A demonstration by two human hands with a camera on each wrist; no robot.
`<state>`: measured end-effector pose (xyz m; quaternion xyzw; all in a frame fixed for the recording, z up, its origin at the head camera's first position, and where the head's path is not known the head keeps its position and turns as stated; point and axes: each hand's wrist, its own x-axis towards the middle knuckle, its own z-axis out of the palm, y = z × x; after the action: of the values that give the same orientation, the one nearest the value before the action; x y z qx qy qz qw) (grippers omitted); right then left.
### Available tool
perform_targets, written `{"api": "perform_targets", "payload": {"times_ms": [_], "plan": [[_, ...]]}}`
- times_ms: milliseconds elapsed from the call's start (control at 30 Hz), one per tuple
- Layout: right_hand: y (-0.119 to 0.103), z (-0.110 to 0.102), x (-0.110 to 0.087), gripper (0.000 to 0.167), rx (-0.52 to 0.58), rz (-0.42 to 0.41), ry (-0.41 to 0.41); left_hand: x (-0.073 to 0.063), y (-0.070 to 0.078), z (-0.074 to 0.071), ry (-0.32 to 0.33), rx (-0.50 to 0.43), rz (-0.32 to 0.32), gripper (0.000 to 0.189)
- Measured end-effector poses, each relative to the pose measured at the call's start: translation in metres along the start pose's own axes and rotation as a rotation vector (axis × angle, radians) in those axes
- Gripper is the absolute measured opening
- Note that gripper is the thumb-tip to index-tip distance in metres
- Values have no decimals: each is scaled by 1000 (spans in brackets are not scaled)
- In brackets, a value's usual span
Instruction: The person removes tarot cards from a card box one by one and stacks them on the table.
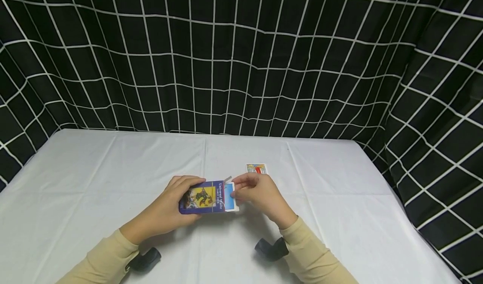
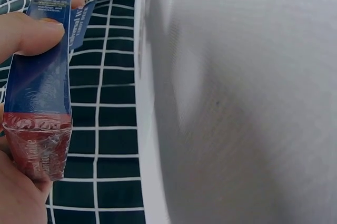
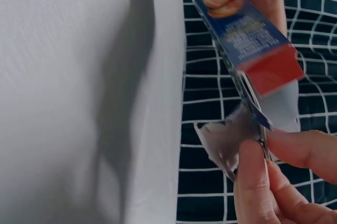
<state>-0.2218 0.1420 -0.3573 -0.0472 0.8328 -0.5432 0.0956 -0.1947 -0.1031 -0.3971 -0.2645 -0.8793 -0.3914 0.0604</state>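
A purple-blue tarot card box [image 1: 203,198], with a yellow picture on its front, is held above the table by my left hand [image 1: 162,210]. In the left wrist view the thumb [image 2: 39,34] presses the box's narrow side, and clear wrap covers its red end. A light-blue card [image 1: 229,194] sticks out of the box's open right end. My right hand [image 1: 264,196] pinches the card's edge between thumb and fingers. Torn clear wrap [image 3: 224,139] hangs by the opening in the right wrist view. How many cards are pinched is unclear.
A card with a colourful picture [image 1: 256,168] lies on the white-clothed table [image 1: 113,166] just beyond my right hand, partly hidden by it. Dark wrist-worn devices [image 1: 145,259] show below both forearms. Black grid-patterned curtains [image 1: 211,66] stand behind and beside the table.
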Motion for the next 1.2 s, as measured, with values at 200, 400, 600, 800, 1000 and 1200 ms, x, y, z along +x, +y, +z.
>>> {"api": "perform_targets", "payload": {"times_ms": [200, 400, 600, 800, 1000, 1200], "plan": [[0, -8, -1, 36, 6, -34, -38, 0, 0, -1, -1, 1, -2, 77], [-1, -14, -1, 36, -9, -41, -55, 0, -1, -1, 5, -1, 7, 77], [0, -16, 1, 33, -3, -24, -56, 0, 1, -1, 7, 0, 15, 76], [-2, -19, 0, 27, 10, -34, -43, 0, 1, -1, 3, 1, 6, 76], [-1, -29, 3, 20, -6, -28, -10, 0, 1, -1, 4, -1, 10, 76], [-1, -41, 4, 22, -37, -30, -54, 1, 0, -1, 6, -7, 6, 77]]}}
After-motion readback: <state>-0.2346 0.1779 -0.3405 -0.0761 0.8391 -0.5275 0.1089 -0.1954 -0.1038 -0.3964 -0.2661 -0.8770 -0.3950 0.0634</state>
